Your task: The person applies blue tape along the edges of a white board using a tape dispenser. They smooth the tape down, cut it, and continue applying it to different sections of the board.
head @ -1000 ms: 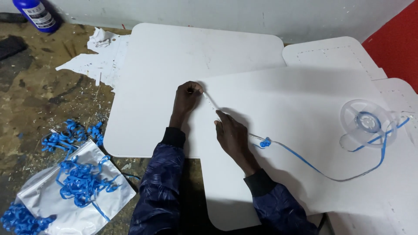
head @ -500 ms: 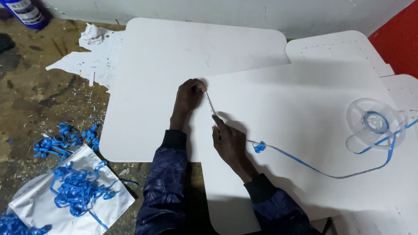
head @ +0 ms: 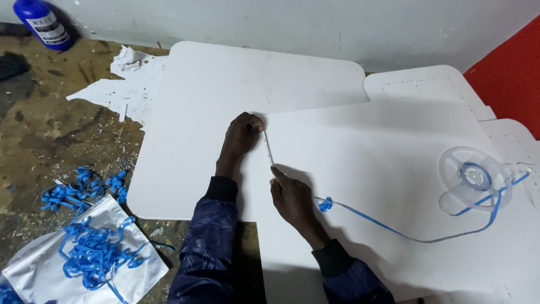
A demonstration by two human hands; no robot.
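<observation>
Pressing tape strip point(head: 268, 148) along board edge point(head: 270, 186), both hands.

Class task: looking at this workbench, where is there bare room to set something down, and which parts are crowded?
Free: the large white rounded board above the left hand, and the upper white panel between the right hand and the clear plastic spool. Crowded: the blue tape scraps on the silver bag, and the blue strip trailing to the spool.

Even, fairly bright light falls from above. The white boards point(head: 349, 169) glare slightly, and soft shadows lie beside both forearms. Focus is sharp throughout.
</observation>
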